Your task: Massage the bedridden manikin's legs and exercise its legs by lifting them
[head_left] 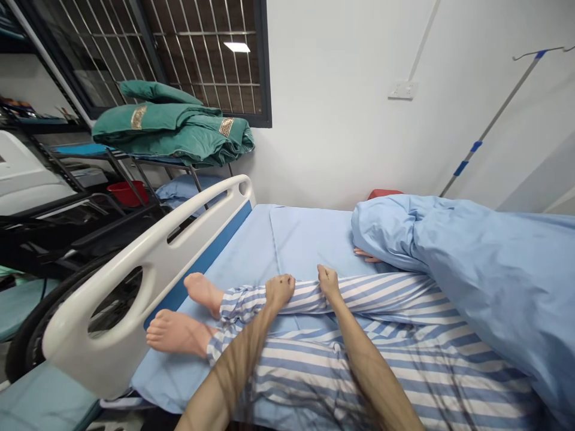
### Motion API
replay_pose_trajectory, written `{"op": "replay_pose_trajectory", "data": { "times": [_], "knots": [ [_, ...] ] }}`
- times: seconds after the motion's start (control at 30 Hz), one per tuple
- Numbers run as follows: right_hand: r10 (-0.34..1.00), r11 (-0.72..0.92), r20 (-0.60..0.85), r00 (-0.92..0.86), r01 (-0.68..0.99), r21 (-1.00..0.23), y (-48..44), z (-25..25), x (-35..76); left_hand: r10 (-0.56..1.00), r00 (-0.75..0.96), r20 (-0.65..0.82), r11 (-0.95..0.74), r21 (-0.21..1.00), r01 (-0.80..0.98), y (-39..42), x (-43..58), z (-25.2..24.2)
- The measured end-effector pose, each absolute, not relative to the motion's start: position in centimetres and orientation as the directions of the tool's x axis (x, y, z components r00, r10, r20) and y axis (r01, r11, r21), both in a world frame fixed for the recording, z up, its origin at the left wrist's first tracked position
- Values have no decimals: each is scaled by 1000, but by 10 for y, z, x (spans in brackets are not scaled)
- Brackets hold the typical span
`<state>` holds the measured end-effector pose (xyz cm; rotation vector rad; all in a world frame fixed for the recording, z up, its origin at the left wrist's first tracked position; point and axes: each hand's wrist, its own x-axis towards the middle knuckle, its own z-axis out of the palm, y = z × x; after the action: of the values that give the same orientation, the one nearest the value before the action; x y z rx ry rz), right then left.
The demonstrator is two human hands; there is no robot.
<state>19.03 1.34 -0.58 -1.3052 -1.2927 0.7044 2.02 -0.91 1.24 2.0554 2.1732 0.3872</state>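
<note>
A figure in blue-and-white striped trousers (pixel 386 293) lies on the bed, with two bare, plastic-looking feet (pixel 179 332) at the left end. My left hand (pixel 280 290) is closed on the far trouser leg, at the lower shin. Farther right on that same leg, my right hand (pixel 329 280) is also closed, gripping the striped cloth near the knee. Both forearms reach across the near leg. A light blue quilt (pixel 449 239) covers the figure's upper part, and a hand (pixel 367 255) of the figure pokes out from beneath it.
The white bed end board (pixel 184 209) stands at the left. Behind it are green folded bedding (pixel 175 126) on a rack, a red basin (pixel 128 193) and a black wheel (pixel 33 335). A drip pole (pixel 494 120) rises at the right. A wall socket (pixel 403 90) is above the bed.
</note>
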Motion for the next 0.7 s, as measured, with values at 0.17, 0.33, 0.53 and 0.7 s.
{"op": "replay_pose_trajectory", "data": {
  "times": [0.17, 0.33, 0.53, 0.7],
  "knots": [
    [929, 226, 276, 247, 212, -951, 16, -3, 192, 993, -6, 121, -25, 257, 966, 3, 51, 41],
    [940, 167, 209, 269, 172, -971, 16, -1, 194, 996, 34, 78, -54, 271, 961, 3, 86, 35],
    [929, 152, 203, 309, 180, -972, 6, 7, 193, 994, 102, 42, -109, 234, 966, -3, 91, 11],
    [921, 184, 241, 307, 203, -962, 9, 29, 200, 993, 101, 65, -114, 243, 963, -1, 90, 11]
  ]
}}
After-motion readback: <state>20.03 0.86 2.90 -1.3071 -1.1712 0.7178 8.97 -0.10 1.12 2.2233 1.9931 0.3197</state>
